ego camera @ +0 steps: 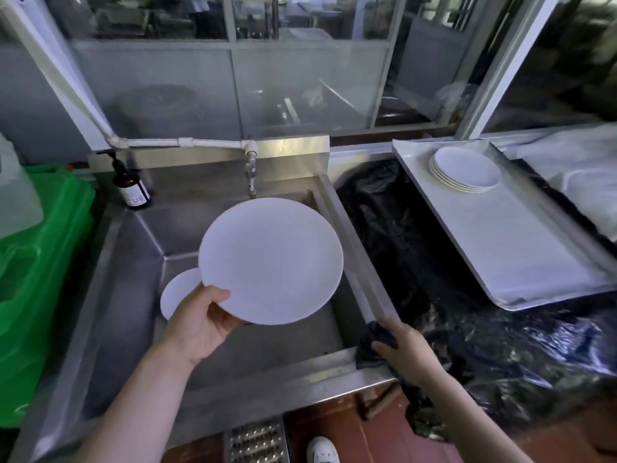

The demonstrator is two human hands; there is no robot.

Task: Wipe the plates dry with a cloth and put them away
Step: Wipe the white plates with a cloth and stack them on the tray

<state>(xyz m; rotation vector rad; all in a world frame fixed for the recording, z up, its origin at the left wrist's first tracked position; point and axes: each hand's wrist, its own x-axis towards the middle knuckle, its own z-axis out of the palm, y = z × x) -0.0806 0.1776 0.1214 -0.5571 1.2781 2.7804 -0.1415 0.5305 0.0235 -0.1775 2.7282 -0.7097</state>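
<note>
Both hands are low in the frame. On the lower left, the left hand (200, 324) grips a big white plate (271, 260) by its near edge, with the thumb on top and the fingers under it. This plate is tilted and held up over the sink (127, 295), in the middle of the frame. On the lower right, the right hand (405, 350) is closed on a dark cloth (375, 342) that lies on the near right corner of the sink rim. Cloth and plate are apart.

At the very bottom there is a metal grate (255, 442) in the floor and the tip of a white shoe (322, 451).

Down in the sink, just left of the held plate, a second white plate (177, 292) peeks out, partly hidden behind the left hand.

Right of the sink, a shiny black plastic sheet (434, 262) covers the counter. On it, at the right of the frame, sits a big white tray (517, 248). At the far end of the tray is a stack of white plates (465, 170).

On the left edge of the frame is something bright green (43, 262); it is too blurry to tell what it is.

Farther back, a tap (251, 172) hangs over the sink from a white pipe (187, 142). A brown pump bottle (130, 185) stands on the far left corner of the sink.

Behind it all, across the top of the frame, are glass windows (300, 85)
</note>
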